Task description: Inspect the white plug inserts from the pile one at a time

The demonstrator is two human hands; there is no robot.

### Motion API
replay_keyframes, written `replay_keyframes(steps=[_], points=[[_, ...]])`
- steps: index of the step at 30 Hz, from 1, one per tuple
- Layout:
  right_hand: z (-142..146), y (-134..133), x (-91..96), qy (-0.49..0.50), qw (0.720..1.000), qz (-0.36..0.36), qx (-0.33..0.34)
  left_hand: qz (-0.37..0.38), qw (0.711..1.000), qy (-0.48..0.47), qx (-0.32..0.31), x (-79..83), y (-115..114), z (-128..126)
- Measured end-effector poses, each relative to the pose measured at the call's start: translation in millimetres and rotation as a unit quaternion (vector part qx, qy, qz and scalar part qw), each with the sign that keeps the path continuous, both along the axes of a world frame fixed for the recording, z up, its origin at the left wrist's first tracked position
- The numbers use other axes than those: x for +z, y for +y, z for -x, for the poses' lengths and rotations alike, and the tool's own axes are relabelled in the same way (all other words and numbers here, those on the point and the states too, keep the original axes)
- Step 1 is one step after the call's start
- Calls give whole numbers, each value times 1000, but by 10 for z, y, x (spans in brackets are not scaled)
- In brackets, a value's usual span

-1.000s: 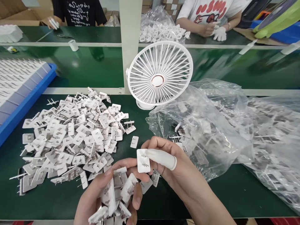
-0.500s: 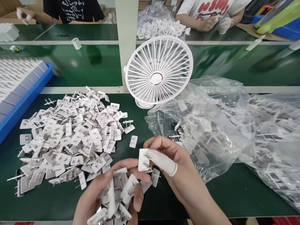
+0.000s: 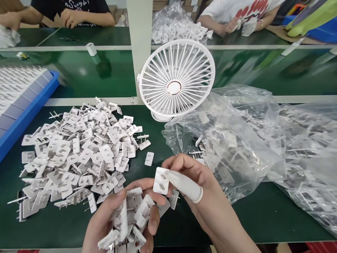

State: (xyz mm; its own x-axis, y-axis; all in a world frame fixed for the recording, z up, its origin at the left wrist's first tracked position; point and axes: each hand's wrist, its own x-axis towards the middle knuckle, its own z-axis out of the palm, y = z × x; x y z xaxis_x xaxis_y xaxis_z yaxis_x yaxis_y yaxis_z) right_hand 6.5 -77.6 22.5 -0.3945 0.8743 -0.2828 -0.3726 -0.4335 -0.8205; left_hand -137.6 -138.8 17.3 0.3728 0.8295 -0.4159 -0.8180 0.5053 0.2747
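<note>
Now your right hand (image 3: 200, 189) pinches one plug plate (image 3: 161, 180) between cotted thumb and fingers, just above the handful (image 3: 131, 218) cupped in your left hand (image 3: 118, 218). Keep the grip light on the plate's edges, prongs clear, and the left palm level over the worktop (image 3: 263, 214) beside the pile (image 3: 79, 158).

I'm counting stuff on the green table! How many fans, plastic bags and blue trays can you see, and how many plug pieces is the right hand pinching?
Fan: 1
Bags: 2 or more, they overlap
Tray: 1
Piece pinched by right hand: 1
Total: at least 5
</note>
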Motion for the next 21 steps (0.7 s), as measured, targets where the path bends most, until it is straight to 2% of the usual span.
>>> replay_keyframes(steps=[3, 9, 15, 21], points=[[-1, -11, -20, -3, 1000, -9, -8, -4, 1000, -2, 0, -3, 13, -14], [-14, -20, -48, 5, 1000, -25, -3, 39, 999, -12, 24, -13, -6, -9], [-23, -3, -8, 5, 1000, 14, 0, 34, 999, -24, 22, -8, -25, -3], [-13, -27, -66, -25, 999, 13, 20, -43, 993, 107, 19, 38, -20, -25]])
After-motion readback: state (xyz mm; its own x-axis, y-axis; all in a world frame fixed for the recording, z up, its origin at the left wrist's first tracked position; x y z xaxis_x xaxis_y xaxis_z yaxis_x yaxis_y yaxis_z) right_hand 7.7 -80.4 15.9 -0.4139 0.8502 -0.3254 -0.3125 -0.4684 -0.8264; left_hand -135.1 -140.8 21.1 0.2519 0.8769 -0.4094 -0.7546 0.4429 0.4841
